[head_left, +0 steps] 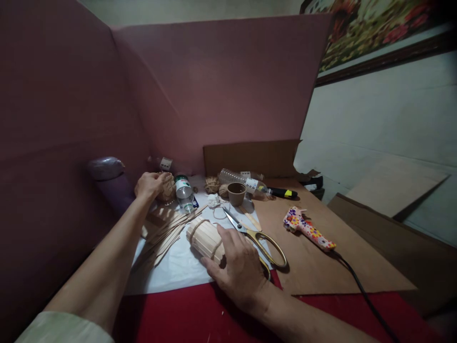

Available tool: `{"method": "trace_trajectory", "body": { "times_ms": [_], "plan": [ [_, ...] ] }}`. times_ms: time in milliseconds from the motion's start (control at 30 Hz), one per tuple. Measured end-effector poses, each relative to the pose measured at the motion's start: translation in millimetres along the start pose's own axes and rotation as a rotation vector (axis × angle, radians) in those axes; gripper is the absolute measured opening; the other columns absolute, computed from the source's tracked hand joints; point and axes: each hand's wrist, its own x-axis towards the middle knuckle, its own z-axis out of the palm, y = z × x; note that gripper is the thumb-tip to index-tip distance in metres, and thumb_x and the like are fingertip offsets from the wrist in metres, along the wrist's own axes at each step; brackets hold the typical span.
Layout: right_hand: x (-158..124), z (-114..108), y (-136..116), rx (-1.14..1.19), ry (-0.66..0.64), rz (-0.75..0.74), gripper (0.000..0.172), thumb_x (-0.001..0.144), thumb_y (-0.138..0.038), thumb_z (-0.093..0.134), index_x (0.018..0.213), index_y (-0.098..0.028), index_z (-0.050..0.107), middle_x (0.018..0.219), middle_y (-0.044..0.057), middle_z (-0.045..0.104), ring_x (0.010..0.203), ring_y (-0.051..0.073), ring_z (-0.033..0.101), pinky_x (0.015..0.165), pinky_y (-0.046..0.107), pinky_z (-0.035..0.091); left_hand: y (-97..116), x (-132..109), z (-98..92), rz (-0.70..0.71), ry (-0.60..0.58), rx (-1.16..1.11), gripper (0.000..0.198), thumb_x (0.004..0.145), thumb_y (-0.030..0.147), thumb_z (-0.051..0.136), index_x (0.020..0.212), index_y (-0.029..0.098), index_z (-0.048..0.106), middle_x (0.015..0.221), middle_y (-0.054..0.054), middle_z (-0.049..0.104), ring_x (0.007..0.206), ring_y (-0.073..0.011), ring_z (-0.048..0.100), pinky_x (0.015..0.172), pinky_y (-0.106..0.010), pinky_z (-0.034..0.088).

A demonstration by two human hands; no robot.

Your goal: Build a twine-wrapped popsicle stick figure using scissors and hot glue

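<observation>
My left hand (150,185) reaches to the back left, its fingers closed on the top of a round, light-brown woven ball (167,188). My right hand (238,264) rests by a bundle of pale wooden sticks (206,238) that lies on its side, bound with two bands of twine. Its fingers are apart, with the fingertips touching the bundle's right end. Gold-handled scissors (262,238) lie just beyond the right hand, blades pointing to the back left. Loose flat sticks (171,233) are spread left of the bundle on a white sheet (167,280).
Behind stand a brown cup (236,194), twine balls (212,184) and plastic bottles (184,191). A black and yellow cutter (283,193) and a flowered glue gun (309,229) with a black cord lie on cardboard (321,276) at right. A purple bottle (114,190) stands far left.
</observation>
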Motion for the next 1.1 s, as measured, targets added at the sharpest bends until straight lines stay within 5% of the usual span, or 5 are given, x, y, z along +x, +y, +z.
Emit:
{"method": "trace_trajectory", "body": {
  "times_ms": [300,533,833,1100],
  "plan": [
    [0,2,2,0.013,0.023,0.003,0.06,0.078,-0.041,0.062,0.127,-0.009,0.051,0.108,0.016,0.061,0.097,0.031,0.056,0.084,0.048,0.047,-8,4,6.4,0.051,-0.013,0.046,0.044,0.074,0.059,0.056,0.09,0.023,0.075,0.102,-0.011,0.073,0.092,-0.0293,0.065,0.068,-0.031,0.046],
    [0,0,1,0.002,0.008,0.016,0.059,0.079,-0.042,0.061,0.127,-0.011,0.051,0.108,0.015,0.061,0.097,0.03,0.057,0.083,0.048,0.047,-13,9,8.0,0.015,-0.012,0.05,0.029,0.07,0.036,0.064,0.095,0.024,0.075,0.103,-0.009,0.073,0.092,-0.0284,0.066,0.066,-0.029,0.046],
    [0,-2,0,0.012,-0.008,0.021,0.059,0.079,-0.043,0.06,0.129,-0.011,0.05,0.11,0.015,0.061,0.099,0.03,0.056,0.085,0.047,0.047,-12,6,5.5,0.022,0.01,0.058,0.034,0.068,0.014,0.057,0.096,0.023,0.074,0.103,-0.006,0.074,0.092,-0.0244,0.067,0.067,-0.024,0.046],
    [-1,0,0,0.007,0.009,0.01,0.058,0.079,-0.041,0.06,0.128,-0.011,0.051,0.109,0.015,0.061,0.098,0.031,0.057,0.084,0.047,0.047,6,-1,-13.8,-0.017,-0.019,0.156,0.029,0.071,0.021,0.061,0.097,0.017,0.074,0.108,-0.018,0.07,0.1,-0.0371,0.063,0.074,-0.038,0.048]
  ]
}}
